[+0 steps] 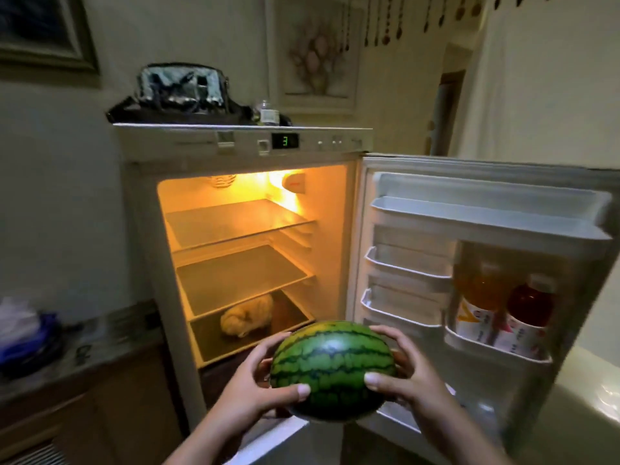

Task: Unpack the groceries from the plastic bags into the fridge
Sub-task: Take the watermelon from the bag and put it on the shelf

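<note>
A round striped green watermelon (332, 367) hangs in front of the open fridge (141, 229), level with its lowest shelf. My left hand (265, 380) grips its left side and my right hand (399, 367) grips its right side, thumbs on the near face. Inside the lit fridge, two glass shelves (235, 219) are bare. A pale bagged item (246, 318) lies on the bottom shelf. Plastic bags (23, 327), white and blue, sit blurred on the counter at the far left.
The fridge door (486, 209) stands open to the right; its lower rack holds two bottles (503, 297) of orange and red drink. A dark bag (183, 92) and a jar (268, 112) sit on top of the fridge. A wooden cabinet (84, 404) stands at left.
</note>
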